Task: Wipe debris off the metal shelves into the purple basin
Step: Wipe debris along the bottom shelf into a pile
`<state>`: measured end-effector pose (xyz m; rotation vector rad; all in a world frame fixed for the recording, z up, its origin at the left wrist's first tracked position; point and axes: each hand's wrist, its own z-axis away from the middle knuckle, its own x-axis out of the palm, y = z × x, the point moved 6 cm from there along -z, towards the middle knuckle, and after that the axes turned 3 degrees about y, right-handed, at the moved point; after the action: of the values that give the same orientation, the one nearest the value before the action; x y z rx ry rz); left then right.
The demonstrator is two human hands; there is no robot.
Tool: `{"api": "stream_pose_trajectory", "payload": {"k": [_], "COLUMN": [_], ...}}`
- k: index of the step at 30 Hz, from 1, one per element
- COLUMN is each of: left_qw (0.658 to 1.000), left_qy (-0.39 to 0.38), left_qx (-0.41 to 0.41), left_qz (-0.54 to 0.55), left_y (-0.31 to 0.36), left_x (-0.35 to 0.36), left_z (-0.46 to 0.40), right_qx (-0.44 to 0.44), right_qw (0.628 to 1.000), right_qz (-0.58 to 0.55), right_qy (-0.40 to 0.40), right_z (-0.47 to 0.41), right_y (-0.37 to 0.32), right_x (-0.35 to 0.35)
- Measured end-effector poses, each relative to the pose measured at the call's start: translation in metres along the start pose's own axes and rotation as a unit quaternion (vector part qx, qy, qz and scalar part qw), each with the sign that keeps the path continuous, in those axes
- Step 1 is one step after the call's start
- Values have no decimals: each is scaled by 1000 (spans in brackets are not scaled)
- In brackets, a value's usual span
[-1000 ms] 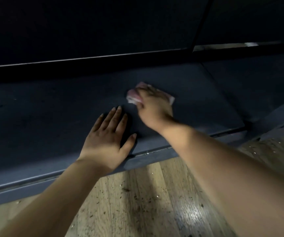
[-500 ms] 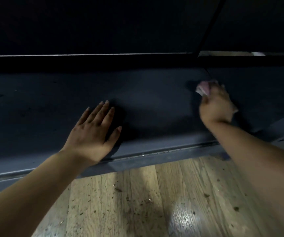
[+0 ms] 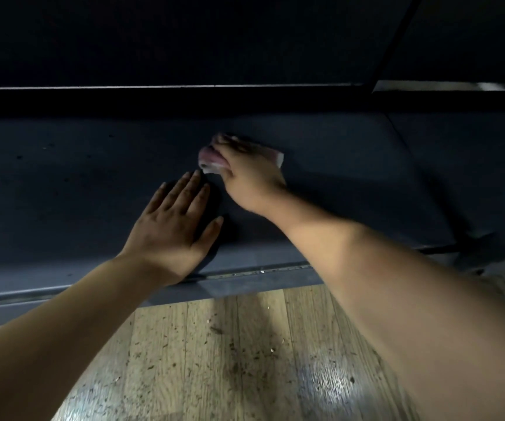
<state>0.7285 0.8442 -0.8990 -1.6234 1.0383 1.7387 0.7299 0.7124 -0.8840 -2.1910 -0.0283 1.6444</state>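
right hand (image 3: 249,177) is clutching the pink cloth (image 3: 210,161) and pressing it onto the metal shelf (image 3: 63,183); left hand (image 3: 172,226) is lying flat, fingers straight, just beside the cloth and nearer the shelf's front lip; half a second back the cloth was way off right; purple basin isn't showing anywhere.

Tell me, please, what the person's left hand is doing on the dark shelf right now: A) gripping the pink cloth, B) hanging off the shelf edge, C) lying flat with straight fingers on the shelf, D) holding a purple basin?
C: the left hand lies flat on the metal shelf, fingers straight, while the right hand holds the pink cloth.
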Motion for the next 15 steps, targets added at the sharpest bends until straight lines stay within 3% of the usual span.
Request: {"api": "stream_pose_trajectory", "payload": {"k": [4, 6, 10, 15], "left_qw": [1000, 1000, 999, 999], "left_qy": [-2, -8, -34, -26], "left_qx": [6, 1, -6, 3], "left_qz": [8, 9, -9, -21], "left_y": [-1, 0, 1, 0], "left_x": [-6, -9, -4, 2], "left_z": [-4, -10, -17, -17], "right_qx": [37, 126, 345, 366], "right_qw": [992, 979, 930, 929], "right_qz": [-15, 20, 95, 58], "right_qy": [122, 160, 88, 1], "right_z": [14, 25, 53, 15], "right_y": [47, 102, 198, 201], "right_x": [-33, -53, -78, -66]}}
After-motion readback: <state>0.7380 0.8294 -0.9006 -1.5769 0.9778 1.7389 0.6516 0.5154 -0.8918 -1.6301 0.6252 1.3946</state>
